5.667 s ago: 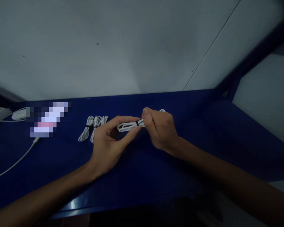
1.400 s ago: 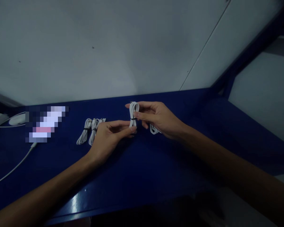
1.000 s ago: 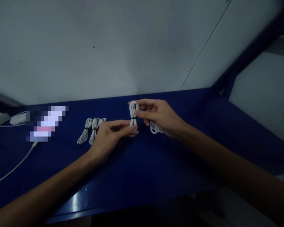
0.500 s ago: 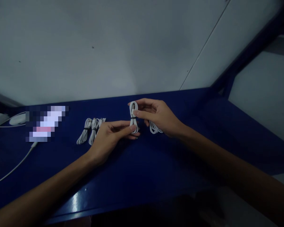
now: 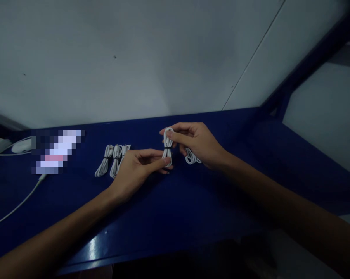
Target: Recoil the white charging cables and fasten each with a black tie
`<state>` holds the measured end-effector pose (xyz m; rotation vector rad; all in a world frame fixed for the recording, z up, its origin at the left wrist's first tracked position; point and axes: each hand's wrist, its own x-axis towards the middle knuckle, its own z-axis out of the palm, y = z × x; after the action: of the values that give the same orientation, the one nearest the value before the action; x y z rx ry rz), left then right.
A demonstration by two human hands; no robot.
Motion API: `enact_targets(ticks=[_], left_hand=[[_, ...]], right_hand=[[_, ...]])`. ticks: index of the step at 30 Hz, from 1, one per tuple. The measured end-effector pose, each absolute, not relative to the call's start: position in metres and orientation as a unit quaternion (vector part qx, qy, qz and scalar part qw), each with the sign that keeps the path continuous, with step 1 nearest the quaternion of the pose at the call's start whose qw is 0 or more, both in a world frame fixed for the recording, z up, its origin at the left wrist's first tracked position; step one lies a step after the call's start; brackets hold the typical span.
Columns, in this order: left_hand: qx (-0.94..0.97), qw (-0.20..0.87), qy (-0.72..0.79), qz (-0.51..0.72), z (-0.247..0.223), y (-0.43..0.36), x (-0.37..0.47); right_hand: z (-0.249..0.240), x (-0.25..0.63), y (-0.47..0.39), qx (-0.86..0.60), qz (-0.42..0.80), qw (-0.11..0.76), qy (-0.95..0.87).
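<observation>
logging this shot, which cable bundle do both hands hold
Fourth bundle from the left: left hand pinches its bottom, right hand its top. Three bundles lie to its left, another right, partly hidden.

A coiled white cable (image 5: 167,142), cinched midway by a black tie (image 5: 167,148), stands nearly upright, its top loop in the fingers (image 5: 179,137) of the right hand (image 5: 198,141), its bottom in those of the left hand (image 5: 134,168).

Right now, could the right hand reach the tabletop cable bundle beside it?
Probably yes: the tabletop bundle lies close by, partly hidden by the right hand, which must likely release the held bundle first.
</observation>
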<state>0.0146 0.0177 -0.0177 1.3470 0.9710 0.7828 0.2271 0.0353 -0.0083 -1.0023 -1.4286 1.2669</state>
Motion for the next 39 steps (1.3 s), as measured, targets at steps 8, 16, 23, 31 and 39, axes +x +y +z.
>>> enact_targets(ticks=[8,16,23,31,39], left_hand=[[0.566,0.625,0.404,0.355,-0.0177,0.0184,0.0151],[0.571,0.617,0.415,0.348,-0.0175,0.0186,0.0147],[0.582,0.599,0.429,0.344,-0.0213,0.0204,0.0137],[0.627,0.519,0.465,0.349,-0.0186,0.0195,0.0113],[0.553,0.656,0.371,0.356,-0.0203,0.0215,0.0143]], right_hand=[[-0.0115,0.2270,0.0372,-0.416,0.525,0.475,-0.571],[-0.0094,0.2274,0.0352,-0.424,0.504,0.469,-0.588],[-0.0057,0.2261,0.0338,-0.420,0.502,0.469,-0.592],[-0.0105,0.2283,0.0356,-0.415,0.532,0.456,-0.581],[-0.0115,0.2346,0.0391,-0.329,0.602,0.459,-0.565]])
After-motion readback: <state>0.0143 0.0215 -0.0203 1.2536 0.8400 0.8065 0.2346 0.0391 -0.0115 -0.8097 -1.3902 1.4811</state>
